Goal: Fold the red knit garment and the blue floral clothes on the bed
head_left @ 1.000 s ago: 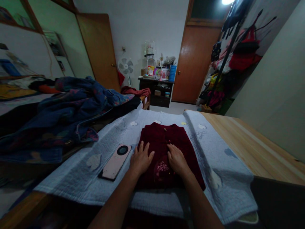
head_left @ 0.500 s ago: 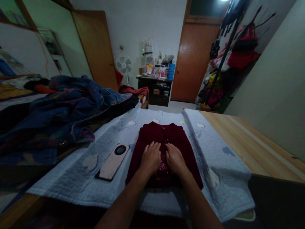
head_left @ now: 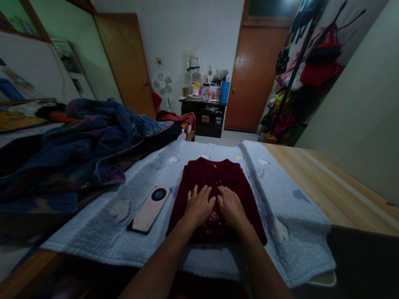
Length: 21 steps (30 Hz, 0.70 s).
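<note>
A dark red buttoned cardigan [head_left: 215, 172], folded into a neat block, lies on a pale blue quilted cover [head_left: 149, 166] with its neckline pointing away from me. My left hand [head_left: 199, 205] rests palm down on the garment's left half, fingers out and slightly spread. On the right half, my right hand [head_left: 230, 204] lies flat too, its fingertips near the button line. Pink embroidery shows between the two hands. Left of the cardigan is a pink smartphone [head_left: 149, 211] with a round black camera ring, back side up. Neither hand grips anything.
A heap of dark blue patterned clothing [head_left: 93, 133] covers the left side. To the right runs a bare wooden board [head_left: 314, 178]. Farther back stand a white fan [head_left: 162, 84], a black cabinet [head_left: 202, 124] with small goods, and a brown door [head_left: 257, 74]. Bags [head_left: 324, 58] hang at right.
The fingers of my left hand have spread a little, the thumb now standing out toward the right hand. The cardigan and phone stay in place; the view has shifted slightly.
</note>
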Motion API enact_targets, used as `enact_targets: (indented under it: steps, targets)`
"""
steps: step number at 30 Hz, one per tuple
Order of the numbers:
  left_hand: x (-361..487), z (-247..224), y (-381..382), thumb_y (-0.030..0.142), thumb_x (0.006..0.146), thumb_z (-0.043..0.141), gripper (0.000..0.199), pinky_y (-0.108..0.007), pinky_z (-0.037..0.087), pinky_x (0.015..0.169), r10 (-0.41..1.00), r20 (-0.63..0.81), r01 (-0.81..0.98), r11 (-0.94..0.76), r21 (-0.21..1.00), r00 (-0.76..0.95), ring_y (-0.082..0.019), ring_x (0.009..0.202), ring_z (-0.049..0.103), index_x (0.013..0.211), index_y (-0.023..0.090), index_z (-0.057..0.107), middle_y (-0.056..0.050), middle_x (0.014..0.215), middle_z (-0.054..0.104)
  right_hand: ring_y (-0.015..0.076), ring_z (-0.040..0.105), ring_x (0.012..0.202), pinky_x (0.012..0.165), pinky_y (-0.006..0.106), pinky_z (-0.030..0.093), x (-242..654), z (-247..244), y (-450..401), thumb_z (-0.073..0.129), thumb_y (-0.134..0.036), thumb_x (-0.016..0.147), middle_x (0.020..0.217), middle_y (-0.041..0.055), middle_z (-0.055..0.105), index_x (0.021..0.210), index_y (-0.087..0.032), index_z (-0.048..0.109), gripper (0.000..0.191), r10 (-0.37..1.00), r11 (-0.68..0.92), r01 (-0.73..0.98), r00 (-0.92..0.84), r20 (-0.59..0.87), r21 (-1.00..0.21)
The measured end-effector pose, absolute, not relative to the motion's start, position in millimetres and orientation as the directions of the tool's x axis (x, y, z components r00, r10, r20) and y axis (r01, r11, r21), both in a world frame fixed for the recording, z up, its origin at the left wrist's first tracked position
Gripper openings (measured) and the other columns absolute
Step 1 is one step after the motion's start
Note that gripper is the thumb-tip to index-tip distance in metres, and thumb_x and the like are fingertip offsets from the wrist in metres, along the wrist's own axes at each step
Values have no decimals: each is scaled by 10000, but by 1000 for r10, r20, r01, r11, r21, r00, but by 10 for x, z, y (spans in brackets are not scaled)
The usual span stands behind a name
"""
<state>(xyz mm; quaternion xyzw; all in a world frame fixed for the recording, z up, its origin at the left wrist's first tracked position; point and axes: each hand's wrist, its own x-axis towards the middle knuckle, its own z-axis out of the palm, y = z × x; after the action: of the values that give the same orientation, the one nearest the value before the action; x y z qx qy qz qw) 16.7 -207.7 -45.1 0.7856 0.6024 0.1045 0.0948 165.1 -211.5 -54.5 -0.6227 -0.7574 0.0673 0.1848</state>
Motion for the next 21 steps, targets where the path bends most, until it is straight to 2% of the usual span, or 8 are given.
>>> enact_targets:
  steps: [8, 16, 21]
  targets:
    - [173, -457, -2069, 476, 959, 297, 559, -556, 243, 1142, 971, 51, 920, -239, 310, 235, -342, 1427, 265, 1446, 230, 421, -29, 1525, 396, 247, 367, 1390, 1139, 414, 285, 1734, -546, -2198, 339, -352, 987, 1445, 124, 484, 1390, -113, 497, 494, 973, 192, 935, -142, 182, -297]
    - [172, -473, -2073, 476, 957, 306, 560, -565, 250, 1133, 969, 60, 919, -245, 308, 239, -365, 1421, 262, 1441, 224, 429, -26, 1524, 398, 249, 359, 1394, 1145, 427, 276, 1836, -580, -2319, 333, -330, 985, 1478, 112, 442, 1401, -125, 484, 489, 970, 189, 950, -140, 201, -248]
    - [176, -470, -2078, 511, 952, 307, 582, -557, 239, 1135, 970, 66, 918, -244, 312, 235, -367, 1424, 255, 1442, 219, 426, -36, 1527, 393, 248, 354, 1396, 1149, 430, 265, 1877, -615, -2366, 345, -362, 984, 1477, 119, 443, 1408, -120, 476, 505, 972, 165, 952, -111, 209, -259]
